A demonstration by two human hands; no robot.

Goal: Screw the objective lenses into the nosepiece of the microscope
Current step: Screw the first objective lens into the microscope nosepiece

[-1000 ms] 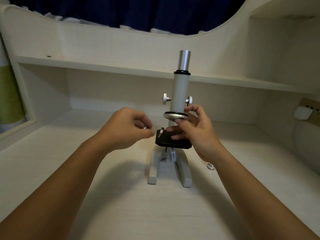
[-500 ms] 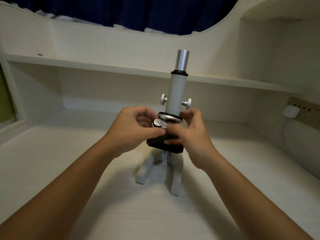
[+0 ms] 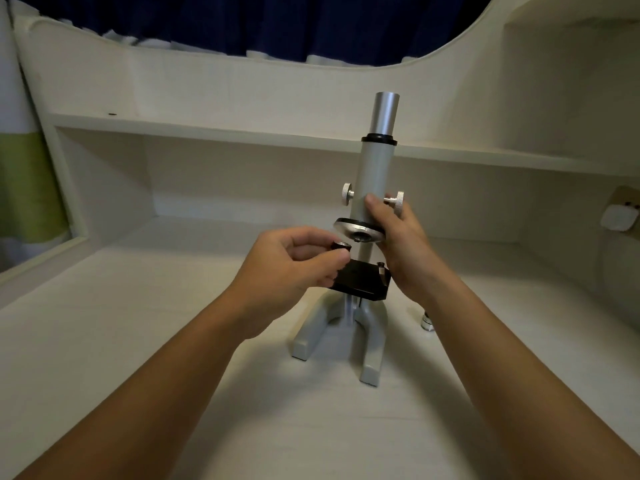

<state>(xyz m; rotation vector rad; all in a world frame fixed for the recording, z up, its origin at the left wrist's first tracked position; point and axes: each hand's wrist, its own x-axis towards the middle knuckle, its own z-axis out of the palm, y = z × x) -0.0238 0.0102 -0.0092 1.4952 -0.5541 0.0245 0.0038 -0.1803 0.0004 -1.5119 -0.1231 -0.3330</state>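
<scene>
A grey microscope (image 3: 375, 174) stands upright on the white desk. Its round silver nosepiece (image 3: 356, 233) shows an open threaded hole on its underside, above the black stage (image 3: 360, 280). My left hand (image 3: 294, 268) pinches a small dark objective lens (image 3: 341, 247) just left of and slightly below the nosepiece, apart from it. My right hand (image 3: 401, 244) wraps the body tube from the right, thumb on the tube, beside the right focus knob (image 3: 394, 199). Another silver objective lens (image 3: 426, 322) lies on the desk right of the base, partly hidden by my right forearm.
A shelf (image 3: 242, 133) runs across the back above the desk. A wall socket with a white plug (image 3: 620, 218) sits at the right. A green and white object (image 3: 24, 181) stands at the far left. The microscope's forked base (image 3: 367, 358) points toward me.
My right hand has moved up from under the nosepiece to grip the body tube. My left hand, with the lens, has drawn back slightly left from the nosepiece. The microscope has turned a little.
</scene>
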